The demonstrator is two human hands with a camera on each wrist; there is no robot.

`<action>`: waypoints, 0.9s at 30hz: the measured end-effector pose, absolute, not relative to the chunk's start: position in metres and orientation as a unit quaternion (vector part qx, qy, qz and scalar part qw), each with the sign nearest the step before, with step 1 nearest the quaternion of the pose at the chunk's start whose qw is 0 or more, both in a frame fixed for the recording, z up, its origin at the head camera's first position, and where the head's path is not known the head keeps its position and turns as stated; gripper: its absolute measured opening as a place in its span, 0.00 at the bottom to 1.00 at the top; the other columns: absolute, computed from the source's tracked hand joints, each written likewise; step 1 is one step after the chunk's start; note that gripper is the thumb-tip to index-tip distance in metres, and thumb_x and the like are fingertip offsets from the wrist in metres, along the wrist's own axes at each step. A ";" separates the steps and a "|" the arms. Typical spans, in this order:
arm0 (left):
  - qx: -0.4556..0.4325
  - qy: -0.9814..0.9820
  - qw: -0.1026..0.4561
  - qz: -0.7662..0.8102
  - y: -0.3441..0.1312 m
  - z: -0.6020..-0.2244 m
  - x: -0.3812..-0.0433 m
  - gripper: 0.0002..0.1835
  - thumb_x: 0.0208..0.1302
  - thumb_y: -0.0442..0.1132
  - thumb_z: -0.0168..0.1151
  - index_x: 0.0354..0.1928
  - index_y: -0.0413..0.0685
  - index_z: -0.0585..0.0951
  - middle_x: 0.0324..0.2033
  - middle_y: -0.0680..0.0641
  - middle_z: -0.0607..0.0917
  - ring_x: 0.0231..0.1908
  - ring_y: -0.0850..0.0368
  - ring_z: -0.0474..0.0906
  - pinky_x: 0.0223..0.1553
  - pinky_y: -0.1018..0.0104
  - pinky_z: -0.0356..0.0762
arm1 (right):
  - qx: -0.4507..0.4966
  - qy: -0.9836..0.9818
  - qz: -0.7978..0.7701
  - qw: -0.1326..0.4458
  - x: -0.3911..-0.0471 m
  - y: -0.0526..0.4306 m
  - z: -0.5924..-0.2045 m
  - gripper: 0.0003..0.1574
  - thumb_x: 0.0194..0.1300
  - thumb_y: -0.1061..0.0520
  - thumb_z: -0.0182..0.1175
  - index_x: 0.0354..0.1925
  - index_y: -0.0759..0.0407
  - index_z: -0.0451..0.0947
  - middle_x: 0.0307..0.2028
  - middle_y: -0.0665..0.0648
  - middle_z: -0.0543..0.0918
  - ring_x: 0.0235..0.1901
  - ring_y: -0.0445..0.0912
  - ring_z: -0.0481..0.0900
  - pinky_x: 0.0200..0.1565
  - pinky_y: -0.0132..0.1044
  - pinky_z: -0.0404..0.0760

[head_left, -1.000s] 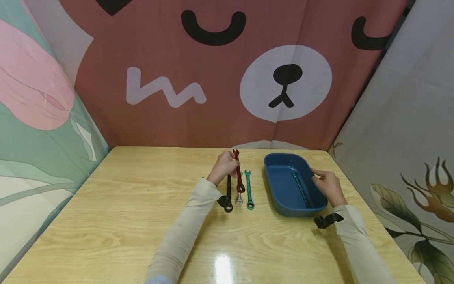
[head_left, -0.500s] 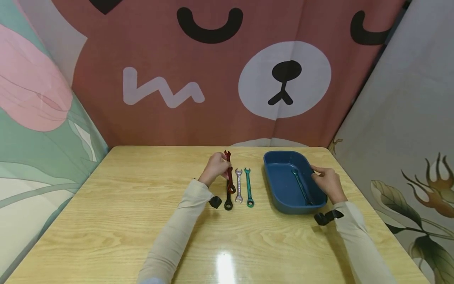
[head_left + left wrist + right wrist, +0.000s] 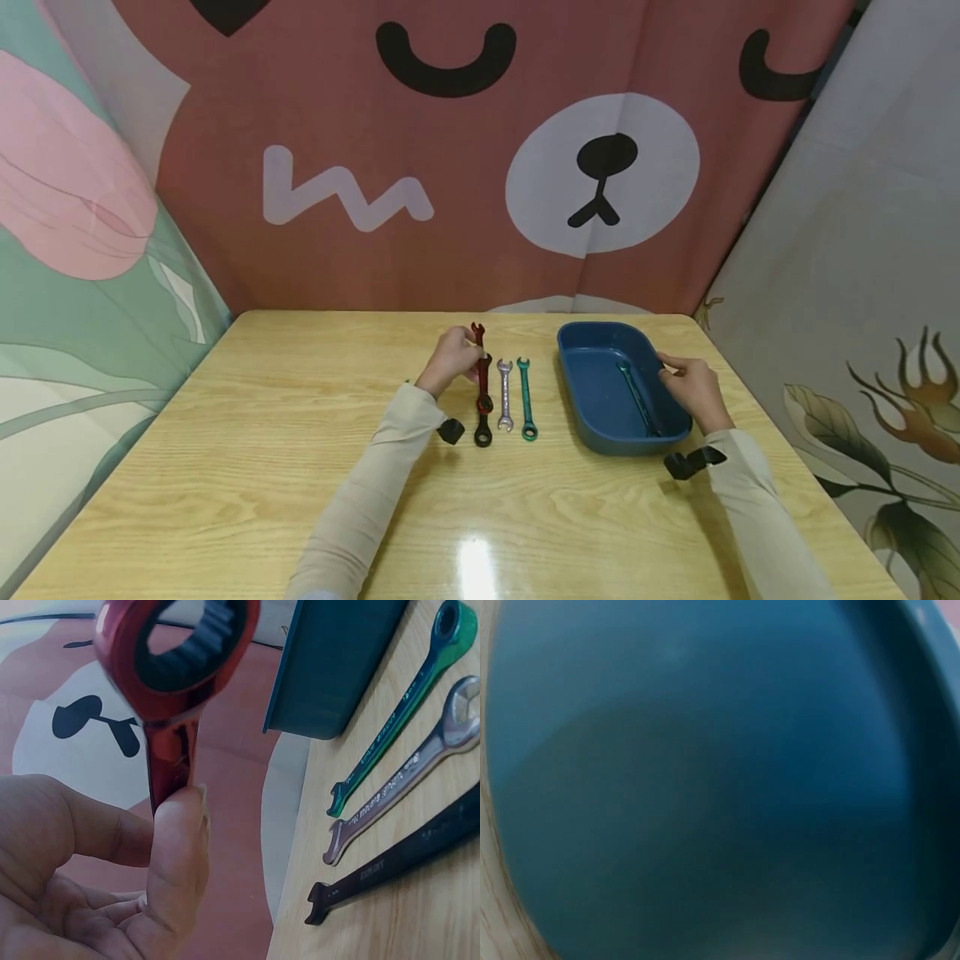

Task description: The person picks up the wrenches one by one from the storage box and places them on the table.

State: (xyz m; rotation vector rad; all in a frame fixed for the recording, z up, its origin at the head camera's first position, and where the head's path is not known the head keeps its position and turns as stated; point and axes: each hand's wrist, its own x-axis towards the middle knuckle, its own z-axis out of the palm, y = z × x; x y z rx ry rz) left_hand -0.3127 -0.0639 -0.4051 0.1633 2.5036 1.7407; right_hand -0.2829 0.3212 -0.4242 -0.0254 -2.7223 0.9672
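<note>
My left hand (image 3: 452, 357) pinches a red ratcheting combination wrench (image 3: 483, 382) between thumb and fingers. In the left wrist view, the red wrench's (image 3: 171, 757) ring end is up close, raised off the table. Beneath it in the head view lies a black wrench (image 3: 482, 437), partly covered. A silver wrench (image 3: 506, 398) and a green wrench (image 3: 527, 402) lie side by side to its right. On the far right, my right hand (image 3: 697, 392) grips the right rim of a blue plastic tub (image 3: 581, 417), which has another teal wrench (image 3: 636, 398) inside.
A light wood table (image 3: 300, 467) carries everything, backed by a curtain (image 3: 450, 267) with a bear print. Patterned cloth hangs at both sides. The tub's blue wall (image 3: 705, 750) fills most of the right wrist view.
My left hand has carried the red wrench leftward, from over the silver wrench to over the black one, uncovering the silver wrench. My right hand stays at the tub's rim.
</note>
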 end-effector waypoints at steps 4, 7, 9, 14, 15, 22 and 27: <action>0.053 0.823 0.045 0.564 -0.065 -0.405 -0.312 0.20 0.70 0.29 0.56 0.60 0.27 0.70 0.25 0.39 0.84 0.14 0.58 0.77 0.41 0.39 0.85 | -0.012 -0.935 0.331 0.125 -0.283 0.323 -0.424 0.27 0.68 0.64 0.54 0.64 0.66 0.74 0.53 0.77 0.79 0.20 0.47 0.67 0.20 0.36 0.64; 0.058 0.827 0.046 0.558 -0.067 -0.407 -0.312 0.21 0.70 0.29 0.56 0.61 0.26 0.70 0.24 0.40 0.84 0.14 0.59 0.77 0.39 0.42 0.86 | -0.012 -0.936 0.329 0.124 -0.283 0.323 -0.423 0.27 0.69 0.63 0.54 0.64 0.66 0.73 0.57 0.78 0.76 0.22 0.48 0.68 0.21 0.37 0.65; 0.058 0.830 0.045 0.554 -0.069 -0.408 -0.312 0.21 0.69 0.29 0.57 0.60 0.25 0.70 0.24 0.40 0.83 0.14 0.59 0.77 0.36 0.45 0.88 | -0.012 -0.937 0.328 0.121 -0.282 0.323 -0.423 0.27 0.69 0.63 0.54 0.65 0.66 0.73 0.57 0.78 0.76 0.23 0.50 0.70 0.21 0.37 0.66; 0.062 0.836 0.046 0.544 -0.073 -0.413 -0.312 0.20 0.68 0.27 0.58 0.59 0.24 0.70 0.25 0.40 0.82 0.14 0.59 0.77 0.29 0.52 0.88 | -0.017 -0.939 0.323 0.117 -0.282 0.322 -0.423 0.27 0.68 0.63 0.54 0.64 0.66 0.73 0.57 0.78 0.76 0.31 0.54 0.76 0.23 0.37 0.68; 0.064 0.837 0.046 0.542 -0.073 -0.414 -0.312 0.20 0.68 0.27 0.58 0.59 0.24 0.70 0.25 0.40 0.81 0.14 0.59 0.77 0.29 0.52 0.88 | -0.018 -0.939 0.324 0.117 -0.282 0.322 -0.423 0.27 0.68 0.63 0.54 0.64 0.66 0.73 0.57 0.78 0.76 0.30 0.54 0.76 0.23 0.37 0.68; 0.061 0.844 0.051 0.531 -0.080 -0.417 -0.312 0.22 0.68 0.27 0.57 0.61 0.24 0.70 0.25 0.39 0.81 0.13 0.59 0.76 0.28 0.53 0.88 | -0.014 -0.938 0.323 0.124 -0.283 0.322 -0.423 0.27 0.68 0.63 0.53 0.64 0.66 0.74 0.57 0.78 0.76 0.26 0.50 0.72 0.22 0.36 0.66; 0.060 0.846 0.055 0.527 -0.082 -0.419 -0.312 0.20 0.68 0.26 0.57 0.59 0.23 0.71 0.31 0.37 0.82 0.13 0.59 0.76 0.26 0.56 0.88 | -0.015 -0.936 0.327 0.129 -0.283 0.320 -0.422 0.27 0.66 0.65 0.54 0.63 0.66 0.75 0.45 0.75 0.83 0.20 0.47 0.66 0.19 0.35 0.63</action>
